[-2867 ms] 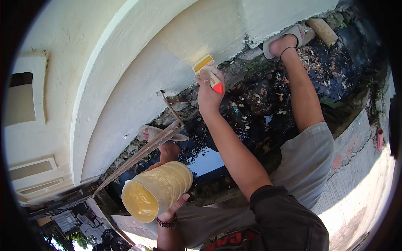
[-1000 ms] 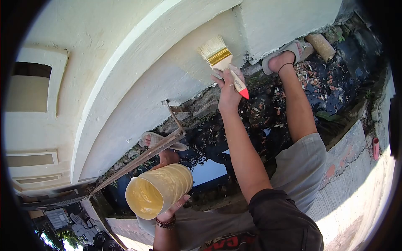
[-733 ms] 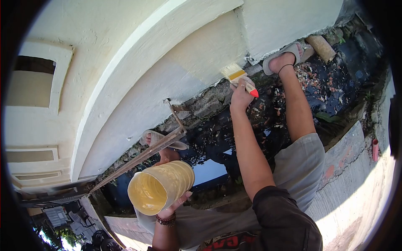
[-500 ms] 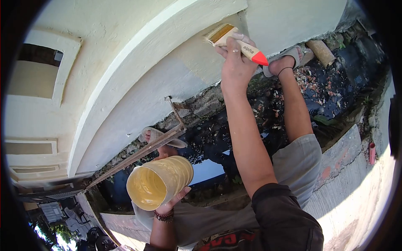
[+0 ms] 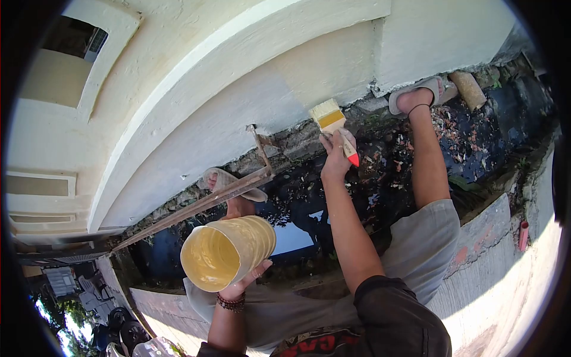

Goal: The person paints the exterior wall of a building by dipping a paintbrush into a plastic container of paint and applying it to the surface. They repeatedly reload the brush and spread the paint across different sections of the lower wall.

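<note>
My right hand (image 5: 339, 153) grips a wide paintbrush (image 5: 332, 121) by its pale wooden handle with a red tip. Cream paint coats the bristles, which are near the stone edge at the foot of the wall (image 5: 321, 65). In my left hand (image 5: 245, 281) is a ribbed, cream-coloured paint container (image 5: 257, 241), tilted so that its opening faces left. Paint smears line its inside. Part of the wall's lower panel looks cream, beside a whiter part. The fingers under the container are partly hidden.
A dark water-filled ditch (image 5: 297, 208) runs below me, with my sandalled feet on its far stone ledge. A rusty metal bar (image 5: 202, 208) slants across it. A concrete edge (image 5: 488, 238) lies on the near side, and a broken pipe (image 5: 468, 90) at the upper right.
My right hand has brought the paintbrush down and away from the wall, towards me. The container in my left hand stays almost in the same place. The view has shifted slightly.
</note>
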Available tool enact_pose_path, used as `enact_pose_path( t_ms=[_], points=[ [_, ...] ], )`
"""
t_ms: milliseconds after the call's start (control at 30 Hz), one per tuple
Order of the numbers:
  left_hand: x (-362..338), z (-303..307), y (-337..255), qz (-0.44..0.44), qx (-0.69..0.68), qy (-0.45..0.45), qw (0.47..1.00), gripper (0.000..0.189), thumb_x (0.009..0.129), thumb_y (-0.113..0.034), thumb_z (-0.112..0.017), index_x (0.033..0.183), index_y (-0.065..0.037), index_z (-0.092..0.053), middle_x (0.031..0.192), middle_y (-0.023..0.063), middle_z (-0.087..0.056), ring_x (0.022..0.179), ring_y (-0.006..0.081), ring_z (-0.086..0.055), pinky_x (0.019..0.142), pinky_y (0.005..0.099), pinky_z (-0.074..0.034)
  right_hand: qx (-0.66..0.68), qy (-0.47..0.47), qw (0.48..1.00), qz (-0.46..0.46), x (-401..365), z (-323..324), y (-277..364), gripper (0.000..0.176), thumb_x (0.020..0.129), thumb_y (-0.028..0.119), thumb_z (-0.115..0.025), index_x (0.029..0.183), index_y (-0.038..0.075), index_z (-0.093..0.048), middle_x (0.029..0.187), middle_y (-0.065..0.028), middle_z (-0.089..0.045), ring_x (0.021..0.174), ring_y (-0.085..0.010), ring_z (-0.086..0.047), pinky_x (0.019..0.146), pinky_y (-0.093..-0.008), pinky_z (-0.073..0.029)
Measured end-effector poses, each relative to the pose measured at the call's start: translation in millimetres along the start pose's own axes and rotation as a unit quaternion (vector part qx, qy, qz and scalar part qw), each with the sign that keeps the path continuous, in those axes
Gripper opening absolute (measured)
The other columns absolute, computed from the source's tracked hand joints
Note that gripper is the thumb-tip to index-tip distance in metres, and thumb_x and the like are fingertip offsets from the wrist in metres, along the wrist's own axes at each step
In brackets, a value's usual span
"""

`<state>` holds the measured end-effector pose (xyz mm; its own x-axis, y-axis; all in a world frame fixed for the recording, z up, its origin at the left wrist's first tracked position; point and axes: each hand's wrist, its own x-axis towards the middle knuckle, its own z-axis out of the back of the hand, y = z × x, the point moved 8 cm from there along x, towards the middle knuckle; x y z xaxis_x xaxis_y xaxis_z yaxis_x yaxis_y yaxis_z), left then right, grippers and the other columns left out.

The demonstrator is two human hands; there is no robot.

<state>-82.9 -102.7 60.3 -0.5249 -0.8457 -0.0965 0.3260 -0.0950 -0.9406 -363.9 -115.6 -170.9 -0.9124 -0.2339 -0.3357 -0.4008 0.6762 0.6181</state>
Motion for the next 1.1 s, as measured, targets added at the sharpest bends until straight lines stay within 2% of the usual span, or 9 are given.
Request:
enact_pose_path(
  t_ms=[133,167,200,300,333,500,767,1000,1100],
  points=[
    [0,5,-5,-0.053,-0.002,0.022,0.998,0.095,0.066,-0.017,-0.087,0.143,-0.007,-0.032,0.141,0.0093,-0.041,0.127,0.0243,-0.045,0.106,0.0392,-0.038,-0.016,0.040,0.999,0.032,-1,-5,-39,0.023,0.093,0.007,-0.059,0.114,0.005,-0.051,0.110,-0.0130,-0.057,0.095,-0.0228,-0.063,0.078,-0.0383,-0.060],
    [-1,5,-8,-0.095,-0.001,0.046,0.994,0.090,0.072,-0.011,-0.083,0.144,-0.010,-0.031,0.142,0.0073,-0.043,0.127,0.0223,-0.046,0.106,0.0373,-0.038,-0.044,-0.020,0.999,-0.014,4,19,-58,0.020,0.093,0.007,-0.059,0.112,0.004,-0.052,0.109,-0.0113,-0.057,0.096,-0.0221,-0.062,0.077,-0.0373,-0.060],
    [-10,10,6,-0.033,-0.027,0.029,0.999,0.085,0.071,-0.012,-0.084,0.142,-0.009,-0.037,0.136,0.0076,-0.050,0.120,0.0213,-0.052,0.103,0.0367,-0.041,-0.072,-0.082,0.992,-0.058,5,40,-65,0.017,0.094,0.007,-0.058,0.110,0.004,-0.053,0.109,-0.0096,-0.057,0.097,-0.0214,-0.062,0.076,-0.0362,-0.060],
    [-11,12,-1,-0.047,-0.012,0.011,0.999,0.075,0.069,-0.014,-0.087,0.133,-0.007,-0.050,0.122,0.0078,-0.061,0.110,0.0204,-0.059,0.098,0.0352,-0.045,-0.108,-0.013,0.994,-0.032,-16,38,-15,0.016,0.094,0.006,-0.057,0.110,0.004,-0.054,0.109,-0.0102,-0.059,0.097,-0.0221,-0.063,0.073,-0.0346,-0.061],
    [-11,17,-8,-0.070,0.020,-0.025,0.997,0.063,0.066,-0.015,-0.089,0.120,-0.003,-0.059,0.108,0.0079,-0.068,0.102,0.0198,-0.063,0.094,0.0344,-0.048,-0.124,-0.015,0.991,-0.040,-23,37,2,0.017,0.093,0.005,-0.056,0.110,0.003,-0.054,0.108,-0.0118,-0.060,0.093,-0.0234,-0.065,0.070,-0.0338,-0.061],
    [-17,36,-17,-0.162,0.038,-0.083,0.983,0.071,0.055,-0.011,-0.092,0.116,-0.001,-0.058,0.111,0.0085,-0.066,0.104,0.0205,-0.063,0.093,0.0341,-0.049,-0.122,-0.069,0.986,-0.092,-41,41,96,0.024,0.090,0.008,-0.057,0.110,-0.003,-0.053,0.103,-0.0162,-0.062,0.084,-0.0273,-0.067,0.068,-0.0330,-0.062],
    [-104,21,-6,-0.166,-0.086,-0.116,0.975,0.085,0.052,-0.007,-0.092,0.125,-0.002,-0.050,0.118,0.0064,-0.062,0.110,0.0175,-0.059,0.099,0.0332,-0.045,-0.174,0.173,0.957,-0.154,-99,59,238,0.030,0.087,0.014,-0.060,0.115,0.005,-0.054,0.097,-0.0119,-0.066,0.075,-0.0236,-0.067,0.069,-0.0389,-0.059],
    [-158,-32,-15,-0.178,-0.090,-0.045,0.979,0.088,0.051,-0.008,-0.090,0.128,-0.003,-0.048,0.118,0.0093,-0.062,0.111,0.0185,-0.060,0.098,0.0335,-0.046,-0.115,0.211,0.951,-0.196,-156,93,299,0.025,0.083,0.014,-0.059,0.108,0.007,-0.060,0.074,-0.0057,-0.063,0.061,-0.0166,-0.059,0.062,-0.0353,-0.055],
    [-164,-42,-20,-0.178,-0.118,-0.035,0.976,0.087,0.052,-0.009,-0.090,0.128,-0.003,-0.048,0.118,0.0083,-0.061,0.111,0.0180,-0.059,0.098,0.0334,-0.045,-0.121,0.204,0.953,-0.190,-169,100,314,0.025,0.083,0.015,-0.059,0.107,0.006,-0.060,0.079,-0.0067,-0.065,0.064,-0.0171,-0.061,0.061,-0.0351,-0.055]
  ],
)
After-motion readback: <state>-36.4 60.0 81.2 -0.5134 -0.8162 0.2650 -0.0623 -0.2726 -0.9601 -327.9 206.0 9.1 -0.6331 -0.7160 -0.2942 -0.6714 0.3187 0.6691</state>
